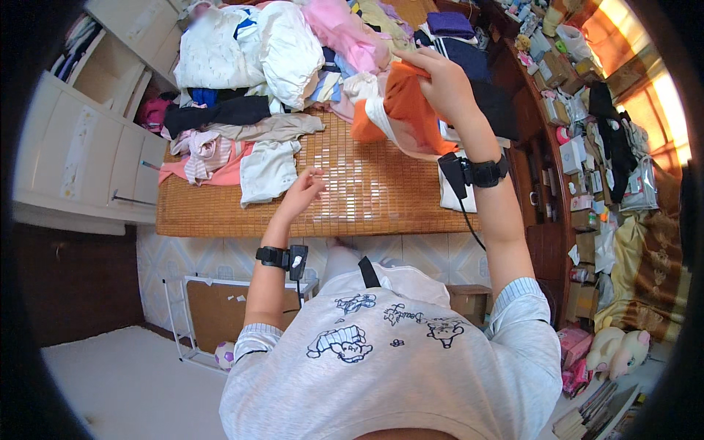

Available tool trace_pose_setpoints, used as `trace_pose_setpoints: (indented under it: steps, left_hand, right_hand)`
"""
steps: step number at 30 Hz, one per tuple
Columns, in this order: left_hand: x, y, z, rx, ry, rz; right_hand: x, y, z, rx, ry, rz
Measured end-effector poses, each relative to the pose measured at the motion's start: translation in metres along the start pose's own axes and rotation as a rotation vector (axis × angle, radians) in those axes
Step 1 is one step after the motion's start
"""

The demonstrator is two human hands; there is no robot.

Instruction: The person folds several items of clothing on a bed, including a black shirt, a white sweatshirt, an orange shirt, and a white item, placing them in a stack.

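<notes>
My right hand (444,86) is raised over the right part of the bamboo-mat bed (345,194), its fingers closed on the upper edge of an orange garment (413,103). The garment hangs down in loose folds and has a white band on its left part. Low over the mat's front edge, my left hand (302,193) holds nothing, its fingers loosely bent and apart. Nearest to it lies a white piece of clothing (268,172) with a small pattern. A white folded cloth (458,192) shows partly behind my right wrist.
Heaped clothes, among them a white garment (290,55) and a pink one (345,29), cover the bed's far side. A striped pink garment (205,155) lies left. White cabinets (66,139) stand left; a crowded shelf (576,154) runs along the right.
</notes>
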State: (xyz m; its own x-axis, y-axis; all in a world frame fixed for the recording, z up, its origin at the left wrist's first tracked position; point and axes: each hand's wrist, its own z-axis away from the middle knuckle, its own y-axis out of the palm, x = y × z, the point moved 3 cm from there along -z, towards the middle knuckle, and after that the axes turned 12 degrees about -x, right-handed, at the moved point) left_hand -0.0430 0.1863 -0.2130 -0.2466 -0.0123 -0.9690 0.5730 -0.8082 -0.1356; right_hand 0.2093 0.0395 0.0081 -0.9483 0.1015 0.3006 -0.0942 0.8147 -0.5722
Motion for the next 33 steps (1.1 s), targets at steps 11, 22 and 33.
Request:
trace_pose_setpoints:
  steps: [11, 22, 33]
  left_hand:
    - [-0.072, 0.039, 0.004, -0.023, 0.325, -0.158]
    - [0.040, 0.081, -0.064, -0.283, 0.428, -0.335]
    - [0.207, 0.136, -0.073, 0.211, -0.308, -0.064]
  right_hand:
    - [0.024, -0.021, 0.013, -0.121, -0.317, 0.067]
    - [0.062, -0.034, 0.045, 0.004, -0.294, -0.186]
    - [0.061, -0.086, 0.116, 0.230, 0.041, -0.329]
